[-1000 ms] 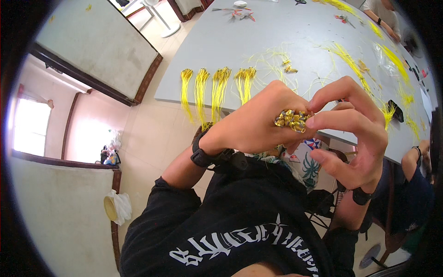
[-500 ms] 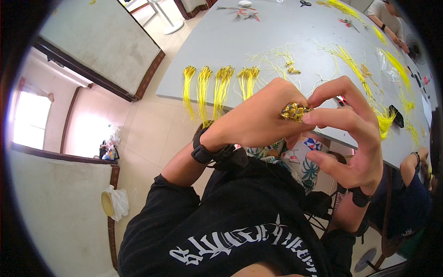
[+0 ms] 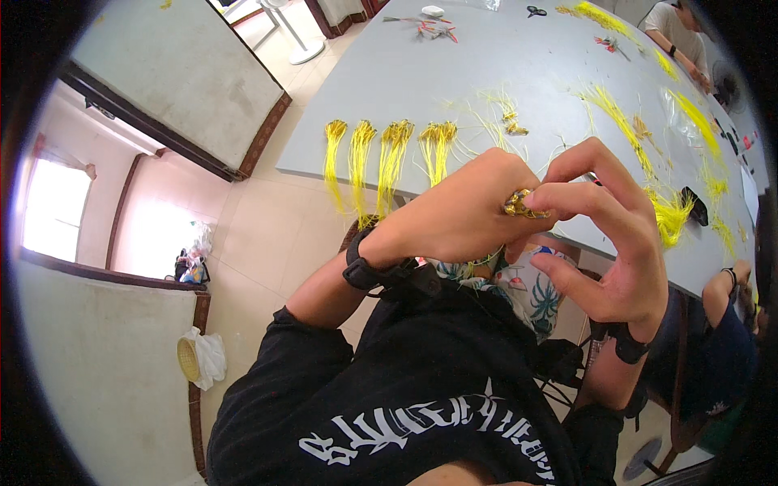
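My left hand [image 3: 458, 206] is closed in a fist around a bundle of yellow strands. Its clustered gold-coloured ends [image 3: 519, 202] poke out at the thumb side; my palm hides most of the rest. Over these ends reaches my right hand [image 3: 628, 251], a bent fingertip touching them. The right thumb stands apart from the fingers, and nothing is gripped between them. Just beyond my left wrist, several tied yellow bunches [image 3: 395, 158] lie in a row with gold ends away from me, their tails hanging over the edge of the grey table [image 3: 381, 85].
Loose pale strands [image 3: 494, 117] with gold pieces lie beyond my hands. Farther right are long yellow bunches [image 3: 616, 121], a black object [image 3: 694, 205] and a clear bag [image 3: 677, 113]. Red-handled tools [image 3: 438, 32] rest at the far side. Another person [image 3: 681, 40] works at the far right corner.
My right fingertip has moved from beside the gold ends onto them. The ends look more tightly gathered. My left fist has shifted slightly down and right and still grips the bundle.
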Demonstrator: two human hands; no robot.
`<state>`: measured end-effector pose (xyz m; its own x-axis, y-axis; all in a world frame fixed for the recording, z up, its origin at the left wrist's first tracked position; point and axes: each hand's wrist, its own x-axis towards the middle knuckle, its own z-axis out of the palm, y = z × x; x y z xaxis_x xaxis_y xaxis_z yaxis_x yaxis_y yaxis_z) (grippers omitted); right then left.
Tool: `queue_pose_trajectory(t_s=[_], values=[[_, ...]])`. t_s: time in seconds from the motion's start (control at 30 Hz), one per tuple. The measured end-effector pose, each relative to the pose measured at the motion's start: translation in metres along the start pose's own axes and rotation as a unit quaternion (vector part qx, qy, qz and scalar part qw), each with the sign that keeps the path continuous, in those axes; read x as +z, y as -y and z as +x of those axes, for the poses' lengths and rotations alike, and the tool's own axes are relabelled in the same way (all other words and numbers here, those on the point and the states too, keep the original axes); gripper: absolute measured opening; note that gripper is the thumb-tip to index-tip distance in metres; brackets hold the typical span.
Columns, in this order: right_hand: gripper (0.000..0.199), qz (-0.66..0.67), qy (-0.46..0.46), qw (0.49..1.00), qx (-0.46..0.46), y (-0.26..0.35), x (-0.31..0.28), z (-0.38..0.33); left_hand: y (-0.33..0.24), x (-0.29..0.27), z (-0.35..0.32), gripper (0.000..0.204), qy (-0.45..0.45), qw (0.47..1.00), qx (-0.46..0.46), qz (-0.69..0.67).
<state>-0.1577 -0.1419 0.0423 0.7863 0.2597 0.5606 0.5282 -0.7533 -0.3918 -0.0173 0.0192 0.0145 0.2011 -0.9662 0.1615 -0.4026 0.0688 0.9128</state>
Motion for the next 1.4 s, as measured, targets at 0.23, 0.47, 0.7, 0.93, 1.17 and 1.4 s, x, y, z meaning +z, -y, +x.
queue_pose_trajectory(t_s=[0.23,0.47,0.7,0.93,1.17,1.4], values=[[0.053,0.056,-0.02,0.997,0.042,0.002,0.005,-0.002,0.002,-0.003,0.002,0.033,0.008,0.998,-0.006,0.059],[0.054,0.059,-0.021,0.997,0.052,0.002,0.005,-0.001,0.002,-0.002,0.001,0.028,0.004,0.999,-0.003,0.049],[0.058,0.013,0.012,0.999,0.034,0.003,0.006,0.001,0.002,-0.005,0.002,0.027,0.018,0.999,0.009,0.047],[0.061,0.032,0.035,0.998,0.03,-0.002,0.005,-0.002,0.006,-0.006,0.004,0.039,0.023,0.999,0.005,0.035],[0.054,0.099,-0.123,0.984,0.086,-0.018,0.011,-0.004,0.007,-0.003,0.008,0.038,-0.099,0.98,0.119,-0.126],[0.053,0.294,-0.191,0.924,0.15,-0.017,0.054,0.007,-0.001,-0.015,0.012,0.047,-0.27,0.926,0.234,-0.121]])
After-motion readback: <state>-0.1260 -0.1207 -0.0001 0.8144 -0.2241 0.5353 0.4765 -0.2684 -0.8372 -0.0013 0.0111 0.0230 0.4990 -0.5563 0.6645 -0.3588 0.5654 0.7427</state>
